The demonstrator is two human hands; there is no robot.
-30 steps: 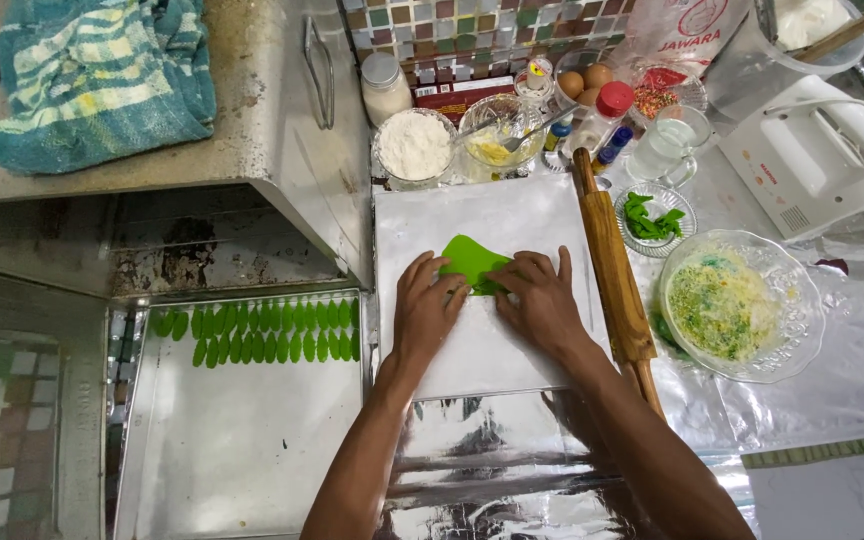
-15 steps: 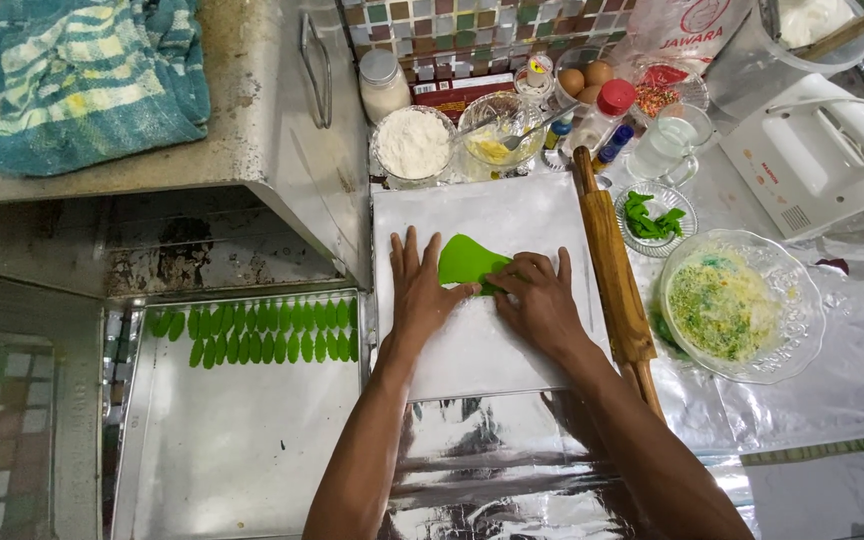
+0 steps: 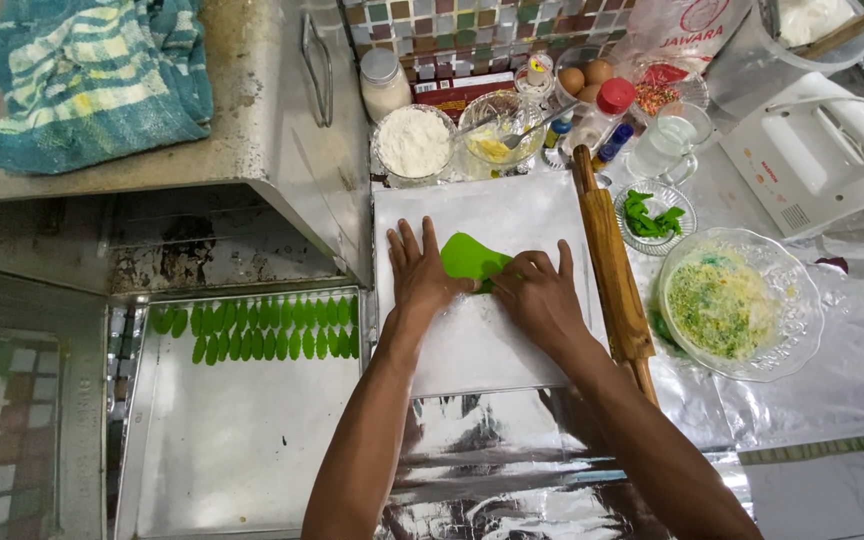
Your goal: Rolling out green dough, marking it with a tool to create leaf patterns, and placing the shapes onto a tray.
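Observation:
A flat piece of green dough (image 3: 465, 255) lies on a white floured board (image 3: 512, 350). My left hand (image 3: 418, 272) rests flat with fingers spread, its fingertips touching the dough's left edge. My right hand (image 3: 539, 293) presses on the dough's lower right part with fingers curled. A wooden rolling pin (image 3: 612, 275) lies along the board's right edge, just right of my right hand.
A metal tray (image 3: 242, 440) at the left holds two rows of small green leaf-shaped pieces (image 3: 262, 330). A glass bowl of green-yellow mix (image 3: 727, 300) stands at the right, beside a white hand mixer (image 3: 817, 155). A flour bowl (image 3: 413, 143), eggs and jars line the back. Foil covers the table.
My left hand has opened and spread flat beside the dough. The dough looks slightly more stretched toward the upper left. My right hand stays on it.

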